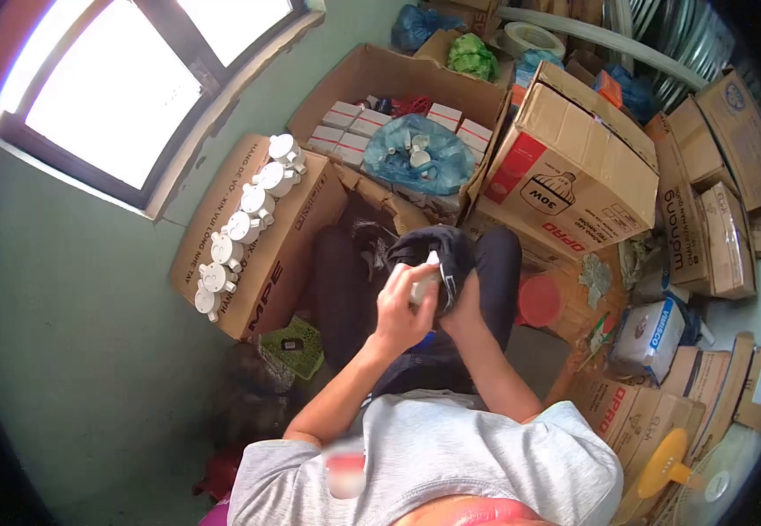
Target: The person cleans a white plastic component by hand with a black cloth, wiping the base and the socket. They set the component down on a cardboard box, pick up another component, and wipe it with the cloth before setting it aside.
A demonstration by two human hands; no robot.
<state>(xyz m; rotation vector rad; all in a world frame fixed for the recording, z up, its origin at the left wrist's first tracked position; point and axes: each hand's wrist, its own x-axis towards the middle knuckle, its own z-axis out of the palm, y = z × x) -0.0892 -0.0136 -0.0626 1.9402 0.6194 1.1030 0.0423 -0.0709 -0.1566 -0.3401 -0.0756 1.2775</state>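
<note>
My left hand (404,309) is closed around a small white plastic piece (424,286), partly covered by my fingers, above my lap. It looks like the round conduit junction boxes nearby. Against it, my right hand (463,305) grips a dark cloth (437,241) that hides most of its fingers. A row of white round junction boxes (243,227) with short spouts lines the top of a brown carton (302,223) on my left. More white fittings (418,151) sit on a blue plastic bag (382,158) inside the open carton (345,68) ahead.
Small white boxes (324,138) fill part of the open carton. A large bulb carton (566,167) leans at the right, with more cartons (721,230) stacked beyond. A red round object (539,300) lies by my right knee, a green basket (293,346) by my left. A window (117,96) is upper left.
</note>
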